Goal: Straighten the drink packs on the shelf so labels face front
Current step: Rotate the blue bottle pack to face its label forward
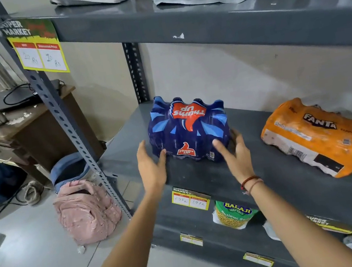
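I see both of my hands stretched out over the grey shelf (200, 175). My left hand (151, 167) is open wide, with the fingers spread flat. Its fingertips reach the lower left corner of the blue Thums Up pack (188, 129). My right hand (234, 154) is open wide too. Its fingers lie by the lower right corner of the same pack. I cannot tell if they press on it or only come close. A red thread band (249, 182) goes round my right wrist.

The blue pack sits right between my two hands, just past my fingers. The big logo on its top looks upside down to me. A small logo on the front side is the right way up.

Far off to the right of my right hand lies the orange Fanta pack (316, 136). It lies at a slant on the shelf, well apart from the blue pack.

Just below my wrists a yellow price tag (190, 198) is stuck on the shelf edge. Under my right arm a Balaji snack bag (234, 214) shows. Down to the left of my left arm a pink backpack (86, 212) sits on the floor.
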Available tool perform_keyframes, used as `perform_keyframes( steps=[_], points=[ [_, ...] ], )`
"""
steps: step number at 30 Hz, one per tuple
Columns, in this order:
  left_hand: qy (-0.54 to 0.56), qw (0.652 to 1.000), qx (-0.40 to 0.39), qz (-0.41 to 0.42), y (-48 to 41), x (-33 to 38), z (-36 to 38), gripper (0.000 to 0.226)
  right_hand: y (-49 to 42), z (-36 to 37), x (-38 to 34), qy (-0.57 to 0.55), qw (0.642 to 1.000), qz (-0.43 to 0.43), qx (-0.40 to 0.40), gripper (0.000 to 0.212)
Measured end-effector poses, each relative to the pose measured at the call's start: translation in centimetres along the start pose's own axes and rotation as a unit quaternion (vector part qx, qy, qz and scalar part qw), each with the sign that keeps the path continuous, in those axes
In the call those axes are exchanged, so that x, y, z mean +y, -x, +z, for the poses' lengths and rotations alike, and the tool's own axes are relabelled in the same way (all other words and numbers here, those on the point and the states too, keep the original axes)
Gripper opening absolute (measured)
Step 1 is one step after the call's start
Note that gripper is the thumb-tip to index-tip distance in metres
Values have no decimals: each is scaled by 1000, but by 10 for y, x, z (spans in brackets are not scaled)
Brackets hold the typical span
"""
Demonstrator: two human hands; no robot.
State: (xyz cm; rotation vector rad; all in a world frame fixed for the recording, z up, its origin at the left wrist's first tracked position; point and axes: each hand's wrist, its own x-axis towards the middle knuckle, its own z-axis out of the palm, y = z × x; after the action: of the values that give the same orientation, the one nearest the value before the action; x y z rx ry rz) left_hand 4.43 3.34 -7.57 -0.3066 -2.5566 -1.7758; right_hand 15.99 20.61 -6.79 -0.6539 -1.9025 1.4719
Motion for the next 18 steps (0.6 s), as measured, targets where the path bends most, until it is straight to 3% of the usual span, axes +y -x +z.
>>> perform_keyframes(
  steps=[2, 5, 9, 13, 15, 18],
  points=[
    [-1, 999, 9, 45, 33, 7, 14, 66, -9, -2, -16, -70, 996, 22, 40, 65],
    [-4, 993, -69, 96, 69, 21, 38, 77, -39, -3, -36, -105, 992, 65, 25, 66],
    [28, 982, -177, 52, 76, 41, 65, 124, -55, -2, -48, -84, 985, 112, -99, 68],
    [41, 977, -207, 17, 65, 45, 75, 151, -42, -1, -61, -65, 989, 80, -102, 53],
    [70, 977, -200, 11, 53, 42, 68, 152, -30, 1, -58, -31, 997, 42, -55, 44],
    [17, 971, -235, 42, 16, 27, 39, 131, -5, 4, -41, 71, 997, -31, 0, 37]
  ],
)
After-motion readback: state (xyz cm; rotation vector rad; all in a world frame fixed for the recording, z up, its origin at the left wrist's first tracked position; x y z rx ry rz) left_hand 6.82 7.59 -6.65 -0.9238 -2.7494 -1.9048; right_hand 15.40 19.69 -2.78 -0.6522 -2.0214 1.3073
